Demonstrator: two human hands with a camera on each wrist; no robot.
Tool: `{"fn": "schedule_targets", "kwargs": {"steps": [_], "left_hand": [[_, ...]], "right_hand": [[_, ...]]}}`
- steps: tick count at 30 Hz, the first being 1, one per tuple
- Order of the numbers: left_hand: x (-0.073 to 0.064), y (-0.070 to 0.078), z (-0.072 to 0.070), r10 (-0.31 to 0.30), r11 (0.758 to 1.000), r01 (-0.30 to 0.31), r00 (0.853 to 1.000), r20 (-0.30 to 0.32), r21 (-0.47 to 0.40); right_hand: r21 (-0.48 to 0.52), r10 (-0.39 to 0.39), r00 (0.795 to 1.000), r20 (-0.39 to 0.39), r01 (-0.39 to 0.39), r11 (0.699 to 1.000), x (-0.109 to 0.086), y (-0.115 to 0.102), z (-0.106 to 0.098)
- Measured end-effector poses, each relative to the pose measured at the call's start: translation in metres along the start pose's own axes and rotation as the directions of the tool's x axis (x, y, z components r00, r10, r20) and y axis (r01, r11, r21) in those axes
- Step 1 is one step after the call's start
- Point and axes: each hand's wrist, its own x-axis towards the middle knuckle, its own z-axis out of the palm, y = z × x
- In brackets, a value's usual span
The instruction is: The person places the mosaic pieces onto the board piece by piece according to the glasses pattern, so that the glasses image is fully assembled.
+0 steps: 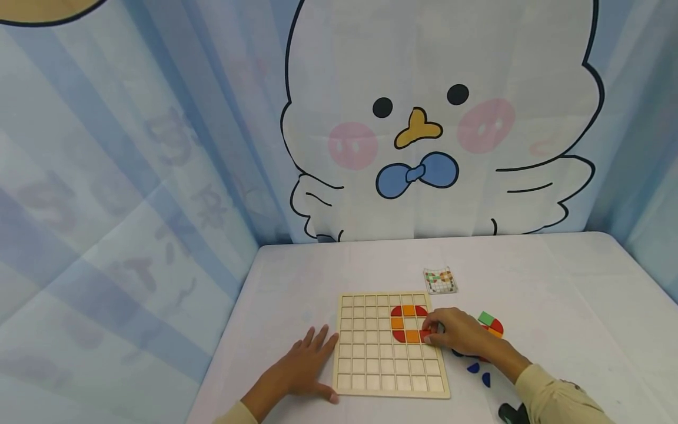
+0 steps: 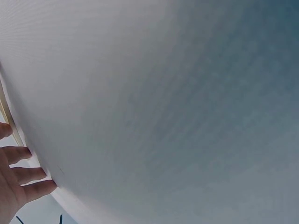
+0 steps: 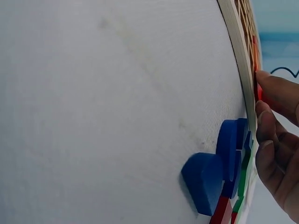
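A wooden grid board [image 1: 365, 351] lies on the table, with red quarter-round pieces and orange square pieces [image 1: 408, 310] set into cells at its upper right, forming part of a ring. At the right side of this ring, my right hand [image 1: 459, 330] pinches a red piece [image 3: 259, 93] between thumb and index finger, low over the board's cells. My left hand [image 1: 307, 366] lies with fingers spread against the board's left edge, holding no piece. In the left wrist view, the fingers [image 2: 35, 175] are straight along the board's edge.
Behind the board lies a small printed pattern card [image 1: 441, 282]. To the right are loose pieces, including a green square [image 1: 485, 318] and blue pieces [image 1: 473, 368], partly hidden by my right arm. A dark object [image 1: 508, 413] sits at the front. Curtains hang behind the white table [image 1: 572, 318].
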Motion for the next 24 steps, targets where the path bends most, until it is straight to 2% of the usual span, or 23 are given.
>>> {"fn": "schedule_targets", "kwargs": {"steps": [16, 24], "left_hand": [[-0.0035, 0.0026, -0.0020, -0.003, 1.000, 0.003, 1.000, -0.009, 0.006], [-0.0030, 0.0019, -0.0015, 0.000, 1.000, 0.000, 1.000, -0.012, 0.007]], "right_hand": [[-0.016, 0.044, 0.999, 0.026, -0.043, 0.999, 0.0003, -0.0031, -0.0012], [-0.012, 0.006, 1.000, 0.017, -0.006, 1.000, 0.0003, 0.0000, -0.0010]]}}
